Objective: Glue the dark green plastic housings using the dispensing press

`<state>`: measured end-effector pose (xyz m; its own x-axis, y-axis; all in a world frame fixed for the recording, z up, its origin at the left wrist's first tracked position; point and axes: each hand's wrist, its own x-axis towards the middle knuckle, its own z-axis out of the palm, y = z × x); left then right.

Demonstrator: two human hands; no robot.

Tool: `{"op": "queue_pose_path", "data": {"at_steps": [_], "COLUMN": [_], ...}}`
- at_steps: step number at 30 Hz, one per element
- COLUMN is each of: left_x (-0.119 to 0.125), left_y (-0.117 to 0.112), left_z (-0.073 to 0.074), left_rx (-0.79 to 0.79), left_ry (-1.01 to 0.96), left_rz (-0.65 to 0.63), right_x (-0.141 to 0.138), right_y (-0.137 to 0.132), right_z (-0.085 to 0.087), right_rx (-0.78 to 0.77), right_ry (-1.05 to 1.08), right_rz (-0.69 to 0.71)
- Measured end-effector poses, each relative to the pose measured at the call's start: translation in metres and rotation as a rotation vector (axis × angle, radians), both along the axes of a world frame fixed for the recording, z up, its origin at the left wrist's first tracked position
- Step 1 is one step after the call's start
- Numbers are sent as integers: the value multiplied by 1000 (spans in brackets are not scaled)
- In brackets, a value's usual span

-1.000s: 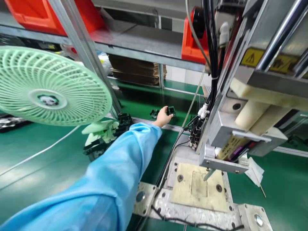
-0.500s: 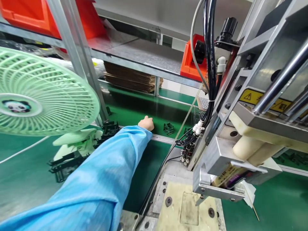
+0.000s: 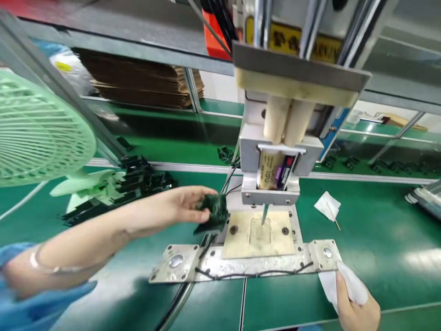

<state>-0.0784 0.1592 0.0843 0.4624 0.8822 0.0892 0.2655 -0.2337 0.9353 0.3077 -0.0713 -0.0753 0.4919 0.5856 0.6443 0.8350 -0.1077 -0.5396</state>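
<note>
My left hand [image 3: 193, 207] is closed on a black plastic part [image 3: 215, 212], just left of the cream fixture plate [image 3: 237, 243]. Above that plate hangs a twin-tube glue cartridge [image 3: 275, 170] in a metal holder, its thin nozzle [image 3: 265, 214] pointing down at the plate's shallow rectangular recess. At the lower right, my right hand [image 3: 358, 308] pinches a white wipe [image 3: 353, 284] beside the right button plate [image 3: 326, 254] of the metal base. The part is slightly blurred, so its details do not show.
A heap of black parts [image 3: 148, 177] lies by the green fan [image 3: 41, 133] on the left. More parts [image 3: 379, 165] line the belt behind. A white tissue with a stick [image 3: 327, 206] rests on the right. Stacked cardboard [image 3: 138, 78] sits at the back.
My left hand has come back from the far belt toward the fixture, now with a black plastic part. The view has turned right, and my right hand with the wipe has come into sight.
</note>
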Motion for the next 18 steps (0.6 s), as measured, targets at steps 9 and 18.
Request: {"op": "queue_pose_path", "data": {"at_steps": [9, 18], "left_x": [87, 109], "left_y": [-71, -42], "left_z": [-19, -50], "left_rx": [-734, -344], "left_ry": [-95, -54], "left_rz": [-100, -30], "right_x": [2, 2], "right_y": [6, 9], "right_z": [6, 7], "right_rx": [83, 128], "right_ry": [-123, -112], "right_rz": [106, 130]}}
